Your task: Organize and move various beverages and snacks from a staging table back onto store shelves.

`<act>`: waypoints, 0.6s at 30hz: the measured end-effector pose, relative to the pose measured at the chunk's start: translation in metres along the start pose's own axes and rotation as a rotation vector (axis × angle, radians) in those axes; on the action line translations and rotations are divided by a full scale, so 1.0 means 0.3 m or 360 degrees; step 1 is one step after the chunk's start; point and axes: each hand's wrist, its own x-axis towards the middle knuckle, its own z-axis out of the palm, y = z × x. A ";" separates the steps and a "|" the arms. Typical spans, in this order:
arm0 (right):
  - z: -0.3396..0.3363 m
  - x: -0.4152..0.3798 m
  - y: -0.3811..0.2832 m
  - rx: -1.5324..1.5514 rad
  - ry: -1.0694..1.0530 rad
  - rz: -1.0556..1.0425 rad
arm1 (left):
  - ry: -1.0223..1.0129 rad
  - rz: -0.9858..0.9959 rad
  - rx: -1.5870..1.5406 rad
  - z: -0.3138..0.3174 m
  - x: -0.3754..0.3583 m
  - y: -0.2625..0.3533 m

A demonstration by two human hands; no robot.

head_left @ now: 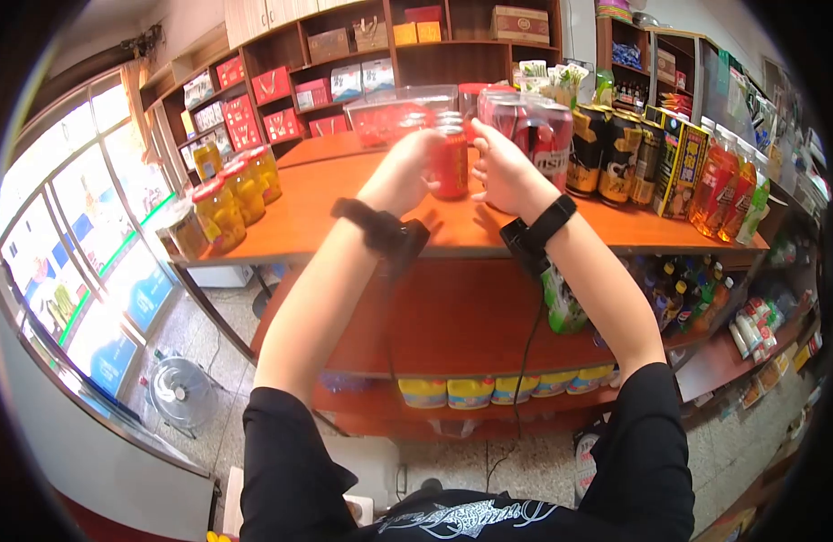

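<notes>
Head view: red can (451,163) between 2 hands (404,173) (508,172), orange-brown tabletop (312,194), shelves (475,63) behind.

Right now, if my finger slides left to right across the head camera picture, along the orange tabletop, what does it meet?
Jars of yellow food → left hand → front red can → right hand → black-and-gold cans → yellow-and-black box → bottles of reddish-orange drink.

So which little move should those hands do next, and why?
Perhaps ease the right hand inward to help steady the front red can: the left hand is at its left side, the right curves near its other side, and more cans stand close behind.
</notes>
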 end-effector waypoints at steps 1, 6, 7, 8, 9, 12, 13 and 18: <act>0.011 0.024 -0.003 -0.0010 0.0114 0.0000 | -0.0003 -0.0005 0.0056 -0.001 0.023 0.005; -0.015 0.165 0.028 -0.0223 0.0272 -0.0014 | -0.0029 -0.0065 0.0216 0.015 0.070 0.009; -0.021 0.184 0.035 -0.0281 0.0298 0.0005 | 0.0012 -0.0132 0.0287 0.008 0.095 0.002; -0.032 0.197 0.041 -0.0280 0.0297 0.0004 | 0.0013 -0.0131 0.0288 0.000 0.114 -0.009; -0.028 0.192 0.036 -0.0257 0.0294 0.0063 | -0.0030 -0.0173 0.0343 -0.007 0.125 -0.015; -0.003 0.141 0.023 -0.0257 0.0299 0.0021 | -0.0022 -0.0177 0.0376 -0.007 0.124 -0.027; 0.010 0.108 0.017 -0.0143 0.0244 -0.0005 | 0.0019 -0.0163 0.0358 0.016 0.088 -0.014; 0.080 -0.072 0.005 0.0227 0.0070 0.0047 | 0.0268 -0.0234 0.0172 0.165 -0.098 -0.001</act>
